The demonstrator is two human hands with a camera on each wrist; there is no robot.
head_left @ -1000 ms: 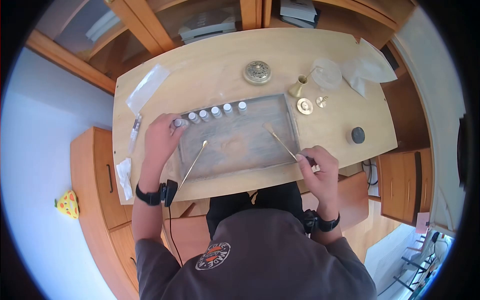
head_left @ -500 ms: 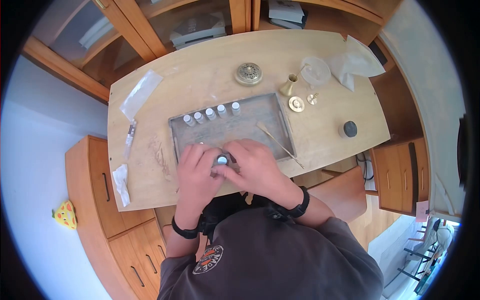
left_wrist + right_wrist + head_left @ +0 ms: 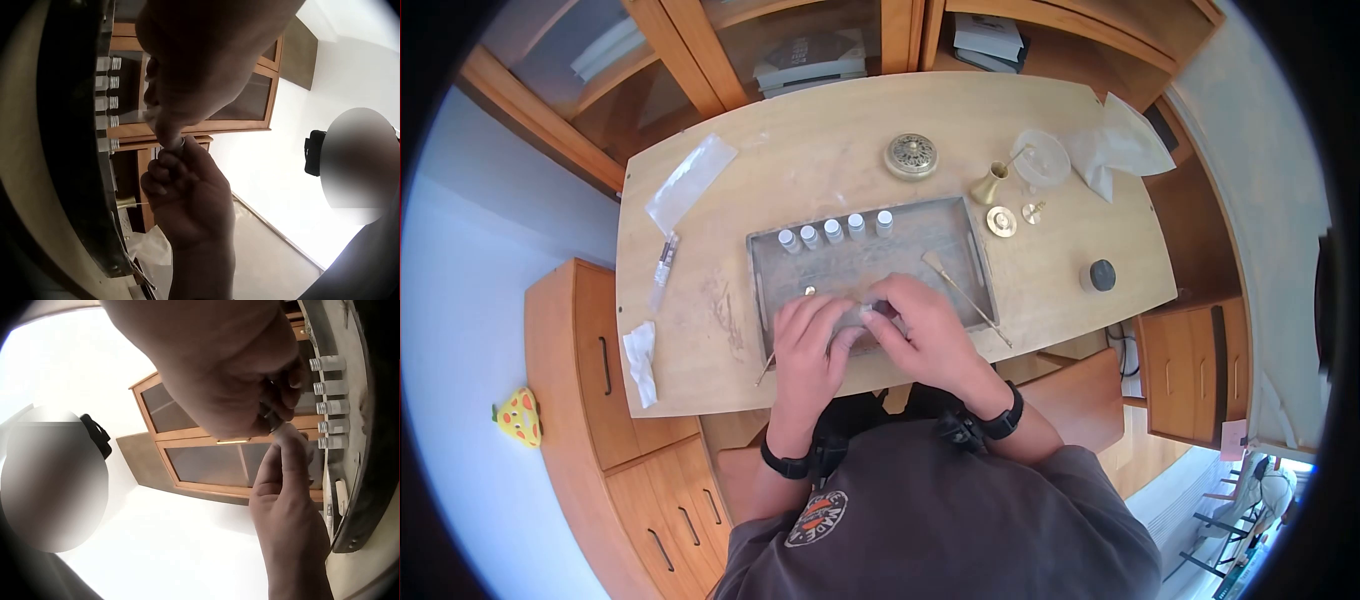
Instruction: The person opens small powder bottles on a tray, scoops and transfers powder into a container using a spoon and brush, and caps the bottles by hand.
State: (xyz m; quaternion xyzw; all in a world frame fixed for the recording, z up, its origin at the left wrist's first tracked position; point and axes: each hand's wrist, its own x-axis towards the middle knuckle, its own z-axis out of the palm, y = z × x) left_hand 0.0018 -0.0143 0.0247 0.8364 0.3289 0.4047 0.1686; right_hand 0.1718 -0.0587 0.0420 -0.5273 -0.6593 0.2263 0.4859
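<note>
My left hand (image 3: 805,335) grips a small vial (image 3: 853,318) low over the near part of a grey tray (image 3: 760,320). Right beside it, my right hand (image 3: 922,325) pinches the vial's cap between thumb and curled fingers, which hide most of it. The right wrist view shows the cap's metal rim (image 3: 273,423) where both hands meet. Several similar white-capped vials (image 3: 833,232) stand in a row along the tray's far side. A thin brass scoop (image 3: 810,291) leans over the tray, partly behind my left hand. A brush (image 3: 960,288) lies across its right side.
Beyond the tray sits a round brass burner (image 3: 912,157). To its right stand a brass vase (image 3: 990,184), two small brass pieces, a clear bowl (image 3: 1041,157) and a white bag (image 3: 1125,150). A dark-lidded jar (image 3: 1098,275) is at the right, a crumpled tissue (image 3: 640,362) at the left.
My left hand has taken the leftmost vial out of the row and brought it to the near middle. My right hand has left the brush handle and come over to the vial's cap.
</note>
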